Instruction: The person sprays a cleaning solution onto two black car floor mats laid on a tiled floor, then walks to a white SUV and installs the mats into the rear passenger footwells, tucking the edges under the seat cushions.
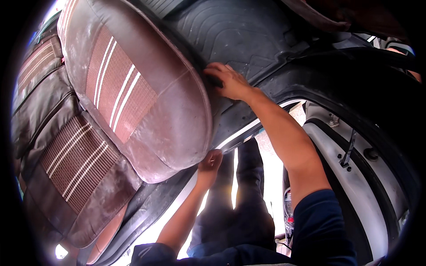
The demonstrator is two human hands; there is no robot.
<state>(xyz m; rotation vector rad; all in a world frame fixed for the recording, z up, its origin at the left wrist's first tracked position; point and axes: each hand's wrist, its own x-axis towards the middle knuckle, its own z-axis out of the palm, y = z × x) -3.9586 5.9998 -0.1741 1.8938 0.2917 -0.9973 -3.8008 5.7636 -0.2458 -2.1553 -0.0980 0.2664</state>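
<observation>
Risks, left to right: brown car-seat cushion (179, 113) presenting smooth leather-like border, so fingertips possibly slipping; left grip (211, 161) sitting close to door-sill edge (241, 132), so knuckles possibly scraping; right grip (228, 83) reaching into tight gap before black floor mat (235, 33), so fingers possibly jamming.

Position: cushion lying up-left of left grip, directly left of right grip. Left fingers mostly hiding at cushion's near corner; cannot tell hold. Right fingers half curling beside front edge; cannot tell whether holding anything.
</observation>
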